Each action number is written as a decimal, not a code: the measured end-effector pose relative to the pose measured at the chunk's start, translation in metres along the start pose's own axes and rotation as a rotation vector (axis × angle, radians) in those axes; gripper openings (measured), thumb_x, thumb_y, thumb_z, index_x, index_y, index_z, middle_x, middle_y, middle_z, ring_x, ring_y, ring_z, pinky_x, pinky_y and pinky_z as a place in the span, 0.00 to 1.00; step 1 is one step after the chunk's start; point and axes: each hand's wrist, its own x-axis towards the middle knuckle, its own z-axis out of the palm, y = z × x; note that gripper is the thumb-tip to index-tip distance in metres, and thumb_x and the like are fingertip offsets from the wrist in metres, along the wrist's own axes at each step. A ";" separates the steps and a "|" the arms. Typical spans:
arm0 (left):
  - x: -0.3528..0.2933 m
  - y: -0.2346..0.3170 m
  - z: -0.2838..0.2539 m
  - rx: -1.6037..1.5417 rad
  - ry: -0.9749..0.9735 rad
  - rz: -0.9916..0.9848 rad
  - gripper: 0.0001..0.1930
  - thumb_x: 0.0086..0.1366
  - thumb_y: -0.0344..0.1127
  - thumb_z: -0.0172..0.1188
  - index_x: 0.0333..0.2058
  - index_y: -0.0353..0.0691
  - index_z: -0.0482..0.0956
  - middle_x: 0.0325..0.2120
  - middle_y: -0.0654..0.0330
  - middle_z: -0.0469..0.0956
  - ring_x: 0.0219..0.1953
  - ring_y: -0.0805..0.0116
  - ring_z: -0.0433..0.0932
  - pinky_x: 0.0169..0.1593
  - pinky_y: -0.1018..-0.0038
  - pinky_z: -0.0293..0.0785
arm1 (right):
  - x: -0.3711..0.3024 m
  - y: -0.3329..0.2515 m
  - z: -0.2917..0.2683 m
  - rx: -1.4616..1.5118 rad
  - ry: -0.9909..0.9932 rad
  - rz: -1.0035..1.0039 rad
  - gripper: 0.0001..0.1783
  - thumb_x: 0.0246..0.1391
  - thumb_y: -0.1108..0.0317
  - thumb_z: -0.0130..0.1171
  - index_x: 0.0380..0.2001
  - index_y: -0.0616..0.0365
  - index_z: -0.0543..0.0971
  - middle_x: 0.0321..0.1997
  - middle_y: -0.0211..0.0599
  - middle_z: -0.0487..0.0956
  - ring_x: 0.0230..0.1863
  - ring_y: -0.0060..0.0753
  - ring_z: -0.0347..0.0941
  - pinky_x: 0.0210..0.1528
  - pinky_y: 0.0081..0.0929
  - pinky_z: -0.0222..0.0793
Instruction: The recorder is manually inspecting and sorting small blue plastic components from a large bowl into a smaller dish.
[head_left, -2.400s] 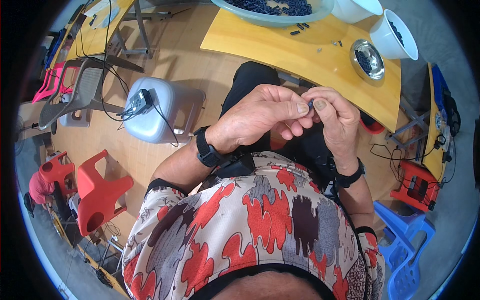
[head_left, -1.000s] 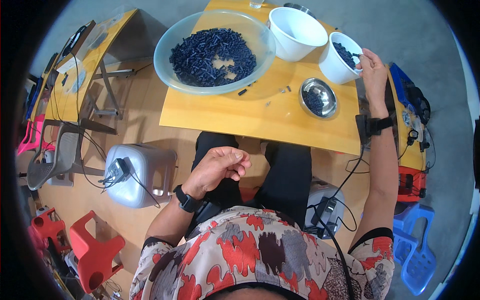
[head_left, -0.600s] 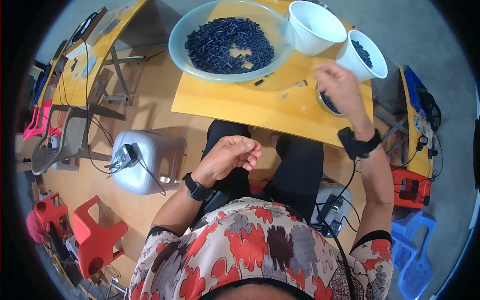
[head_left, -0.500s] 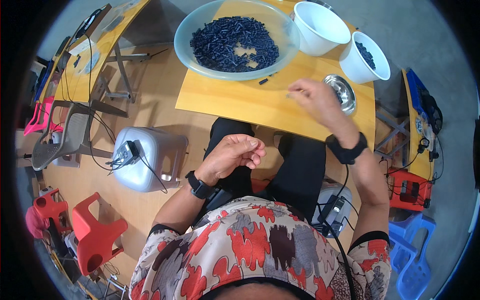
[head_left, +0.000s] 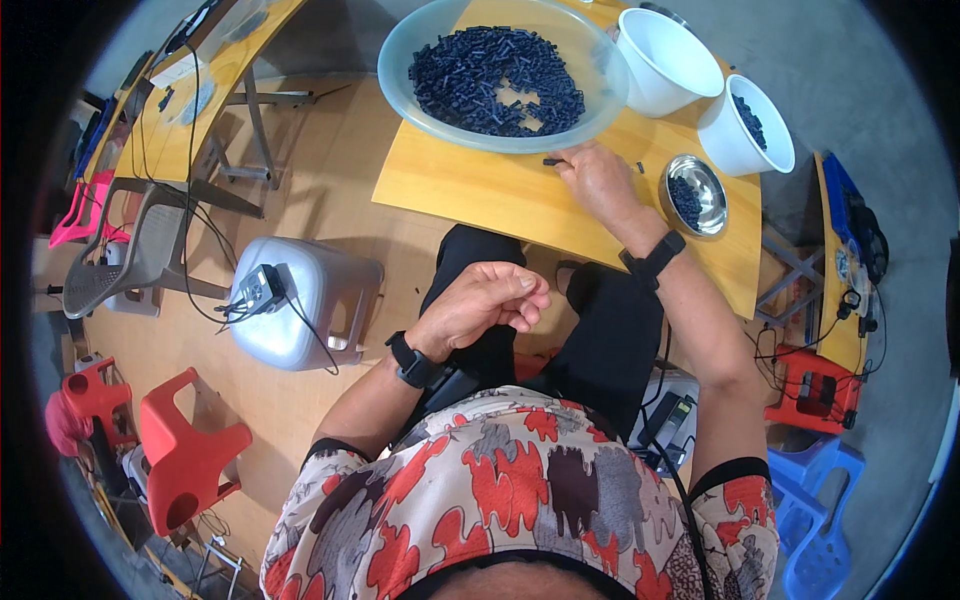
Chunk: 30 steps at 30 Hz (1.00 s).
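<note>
A large translucent bowl at the far side of the table holds a heap of short dark-blue tube pieces. Just below its near rim, my right hand closes its thumb and fingertips on one dark tube piece, at the tabletop. To the right of that hand stands a small shiny metal bowl with more dark pieces in it. My left hand hovers above my lap with its fingers curled and the thumb pressed to them; anything inside is hidden.
Two white buckets stand at the table's far right; the nearer holds dark pieces. A tiny dark piece lies on the yellow wooden table. A grey stool with a cabled device stands left, red chairs beyond.
My right hand has moved left and away from the metal bowl to the dark tube piece near the large bowl, and pinches it. My left hand keeps its curled pose. The view has shifted slightly.
</note>
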 end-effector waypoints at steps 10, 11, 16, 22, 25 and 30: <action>-0.010 0.018 0.013 0.072 0.169 0.195 0.11 0.64 0.34 0.55 0.44 0.37 0.75 0.35 0.59 0.78 0.30 0.76 0.76 0.34 0.79 0.76 | -0.046 -0.040 -0.040 0.372 0.046 -0.103 0.06 0.45 0.74 0.58 0.30 0.60 0.76 0.31 0.40 0.77 0.27 0.38 0.75 0.29 0.30 0.70; -0.012 0.022 0.019 0.079 0.185 0.228 0.12 0.64 0.33 0.55 0.44 0.37 0.74 0.35 0.59 0.78 0.30 0.76 0.76 0.34 0.79 0.76 | -0.056 -0.049 -0.047 0.479 0.077 -0.068 0.07 0.43 0.77 0.59 0.30 0.61 0.76 0.29 0.40 0.77 0.24 0.33 0.74 0.27 0.25 0.69; -0.019 0.026 0.045 0.096 0.174 0.334 0.14 0.61 0.32 0.59 0.44 0.34 0.74 0.31 0.61 0.79 0.28 0.78 0.76 0.31 0.82 0.74 | -0.089 -0.074 -0.070 0.535 0.056 -0.027 0.08 0.42 0.81 0.58 0.30 0.62 0.76 0.26 0.33 0.75 0.23 0.19 0.71 0.25 0.17 0.66; -0.032 0.019 0.060 0.293 0.139 0.411 0.10 0.60 0.29 0.59 0.40 0.33 0.77 0.27 0.62 0.79 0.27 0.80 0.75 0.31 0.84 0.73 | -0.118 -0.087 -0.073 0.794 0.018 0.011 0.09 0.45 0.83 0.57 0.32 0.62 0.77 0.29 0.28 0.76 0.28 0.13 0.71 0.27 0.12 0.65; -0.040 0.018 0.067 0.312 0.134 0.444 0.09 0.60 0.28 0.59 0.39 0.33 0.78 0.27 0.62 0.79 0.27 0.81 0.75 0.32 0.84 0.74 | -0.130 -0.091 -0.074 1.046 -0.014 0.108 0.10 0.47 0.83 0.57 0.34 0.63 0.76 0.33 0.29 0.77 0.31 0.14 0.72 0.32 0.12 0.67; -0.054 0.015 0.074 0.327 0.104 0.495 0.10 0.59 0.27 0.59 0.40 0.31 0.77 0.28 0.61 0.79 0.28 0.80 0.75 0.33 0.83 0.74 | -0.144 -0.102 -0.076 1.120 0.066 0.080 0.10 0.49 0.84 0.56 0.36 0.65 0.75 0.36 0.33 0.77 0.35 0.18 0.73 0.39 0.15 0.70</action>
